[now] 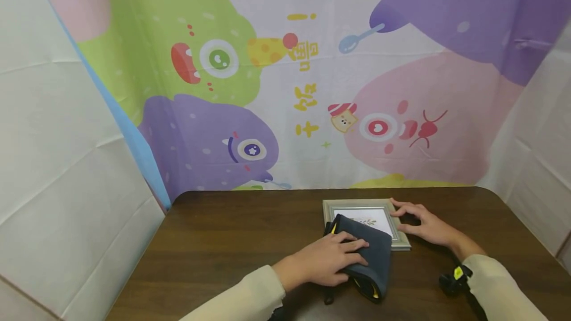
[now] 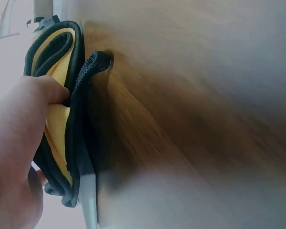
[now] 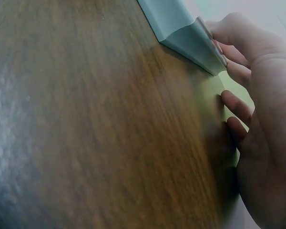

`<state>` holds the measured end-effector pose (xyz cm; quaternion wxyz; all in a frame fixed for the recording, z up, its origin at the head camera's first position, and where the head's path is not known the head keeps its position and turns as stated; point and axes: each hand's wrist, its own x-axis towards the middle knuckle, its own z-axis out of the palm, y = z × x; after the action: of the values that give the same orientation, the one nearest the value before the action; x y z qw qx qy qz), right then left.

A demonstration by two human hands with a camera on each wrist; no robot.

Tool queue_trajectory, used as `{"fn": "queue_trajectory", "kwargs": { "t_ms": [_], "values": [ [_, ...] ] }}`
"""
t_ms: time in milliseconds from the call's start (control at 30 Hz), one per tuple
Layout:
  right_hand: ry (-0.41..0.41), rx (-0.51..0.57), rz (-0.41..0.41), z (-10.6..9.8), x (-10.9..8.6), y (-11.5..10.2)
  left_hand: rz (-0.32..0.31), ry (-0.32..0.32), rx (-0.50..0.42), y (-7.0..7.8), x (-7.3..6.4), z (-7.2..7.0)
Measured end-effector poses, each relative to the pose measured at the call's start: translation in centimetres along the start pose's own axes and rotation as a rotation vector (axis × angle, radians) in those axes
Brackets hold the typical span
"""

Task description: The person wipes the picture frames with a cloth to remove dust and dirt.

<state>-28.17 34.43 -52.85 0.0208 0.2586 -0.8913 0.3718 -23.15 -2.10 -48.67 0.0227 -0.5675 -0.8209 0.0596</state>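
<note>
A folded dark blue-grey cloth (image 1: 372, 241) with black edging and a yellow inner side lies partly over the picture frame (image 1: 403, 242). My left hand (image 1: 327, 259) grips this cloth (image 2: 62, 126) from the left, its fingers spread over the top. The thumb (image 2: 57, 90) presses into the yellow fold in the left wrist view. At the frame's right edge is my right hand (image 1: 426, 224), holding it with thumb and bent fingers. In the right wrist view these fingers touch the pale frame's corner (image 3: 193, 45). Some of the print under the cloth is hidden.
The brown wooden table (image 1: 223, 241) carries both things. Behind it hangs a cartoon-printed curtain (image 1: 312, 162), with pale panels (image 1: 67, 162) at the sides. A black strap with a yellow piece (image 1: 458, 273) sits at the right wrist.
</note>
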Motion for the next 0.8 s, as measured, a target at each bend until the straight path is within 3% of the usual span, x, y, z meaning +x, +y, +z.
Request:
{"fn": "queue_trajectory", "kwargs": {
  "t_ms": [200, 433, 800],
  "values": [
    [-0.016, 0.016, 0.058, 0.1, 0.1, 0.0, -0.006, -0.011, -0.010, -0.5, -1.9, -0.4],
    [-0.022, 0.021, 0.062, 0.1, 0.1, -0.1, -0.020, -0.005, -0.019, -0.7, -3.6, -0.5],
    [-0.015, 0.003, 0.044, 0.0, 0.1, 0.1, -0.021, -0.005, 0.000, -0.8, -3.6, -0.1]
  ]
}}
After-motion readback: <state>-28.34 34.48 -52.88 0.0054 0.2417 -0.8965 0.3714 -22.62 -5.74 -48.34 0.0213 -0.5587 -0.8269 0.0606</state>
